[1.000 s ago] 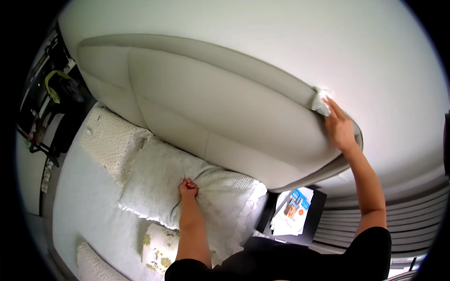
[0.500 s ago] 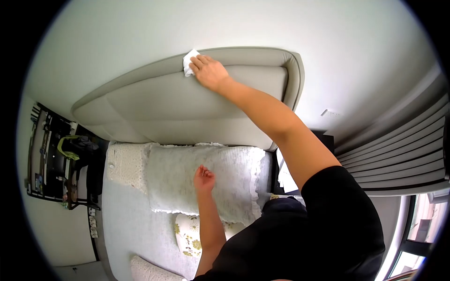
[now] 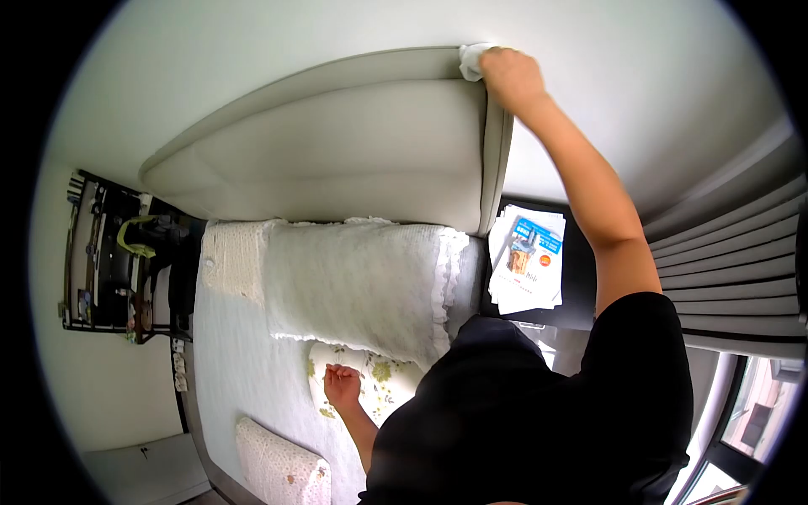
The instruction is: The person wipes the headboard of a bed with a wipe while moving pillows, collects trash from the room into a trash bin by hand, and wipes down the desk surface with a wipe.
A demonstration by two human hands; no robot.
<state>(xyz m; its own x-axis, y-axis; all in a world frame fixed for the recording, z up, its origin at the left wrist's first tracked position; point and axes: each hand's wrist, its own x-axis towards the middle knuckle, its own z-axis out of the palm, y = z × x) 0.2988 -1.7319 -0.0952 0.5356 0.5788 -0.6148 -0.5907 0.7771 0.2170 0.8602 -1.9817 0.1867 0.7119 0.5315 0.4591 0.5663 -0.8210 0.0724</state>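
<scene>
Left arm low beside the black shirt, elbow bent, left hand (image 3: 342, 386) raised over the flowered pillow (image 3: 383, 383) – fingers half curled, grip loose; contact with the pillow can't be told. Speckled pillow (image 3: 286, 463) nearby on the bed (image 3: 227, 362). Grey pillow (image 3: 353, 282) lies beyond, cream pillow (image 3: 236, 257) at its left end. Table (image 3: 581, 286) at the bedside carries a loose pile of papers (image 3: 526, 265), blue-topped sheet uppermost. Right arm reaches up and forward, right hand (image 3: 513, 77) bent down at the wrist, grip closed on a white cloth (image 3: 473, 62) – cloth on the top edge of the headboard (image 3: 337, 143), by its right corner. Far left, dark rack (image 3: 118, 261) holds small items, too blurred to name
</scene>
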